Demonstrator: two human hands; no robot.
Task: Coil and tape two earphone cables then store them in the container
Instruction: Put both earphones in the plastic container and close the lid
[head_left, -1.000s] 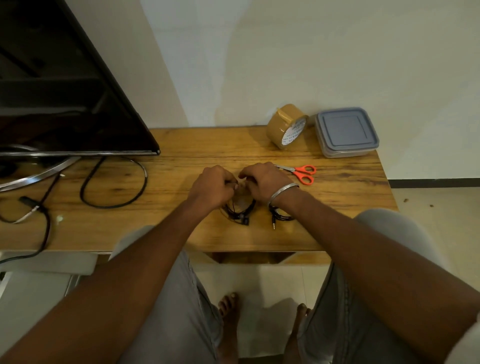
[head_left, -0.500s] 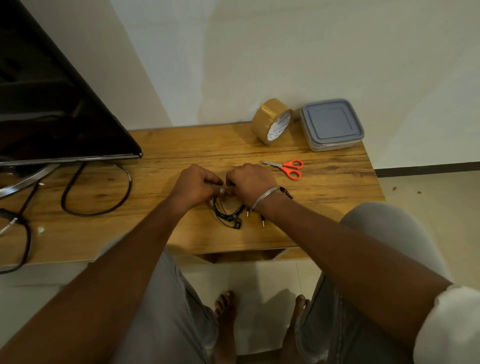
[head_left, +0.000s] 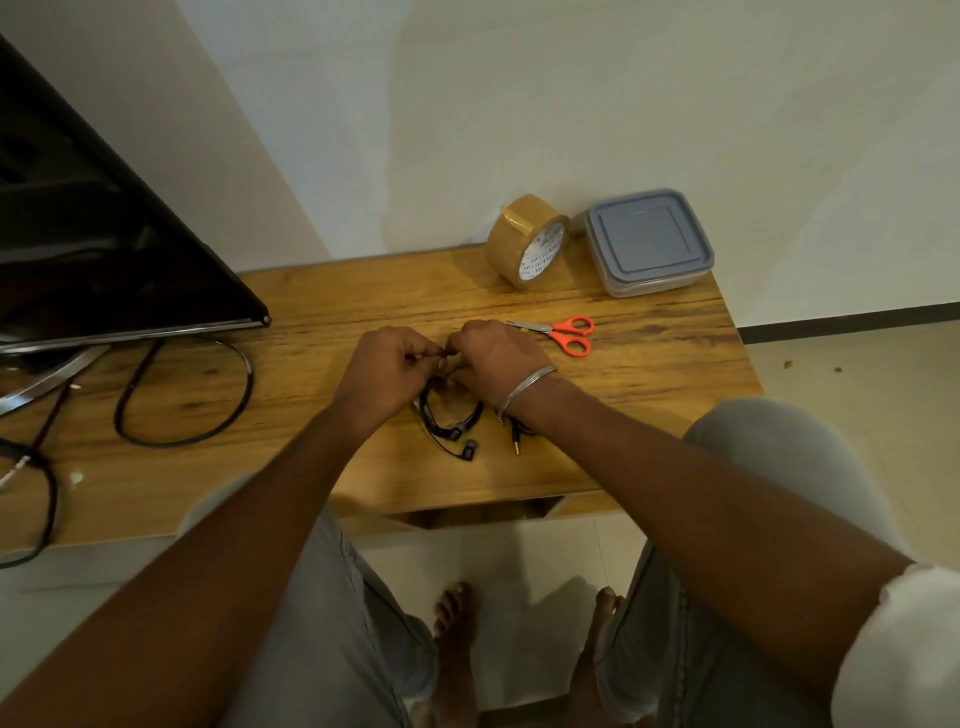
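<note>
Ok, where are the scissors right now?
In the head view the orange-handled scissors lie flat on the wooden table, just right of the right hand, nearer the person than the tape roll and the lidded container.

We see a wooden table (head_left: 649, 374) set against a pale wall (head_left: 571, 104), with a dark television (head_left: 104, 249) standing at its left end, its screen tilted across that corner and its curved metal stand (head_left: 47, 384) resting on the wood. Just beside the stand, a thick black cable (head_left: 248, 382) lies in a loose loop on the tabletop, and a second black cable (head_left: 50, 499) curls near the left edge. To the right of the table we make out pale floor tiles (head_left: 857, 395) and a dark skirting strip (head_left: 852, 322) along the foot of the wall.
</note>
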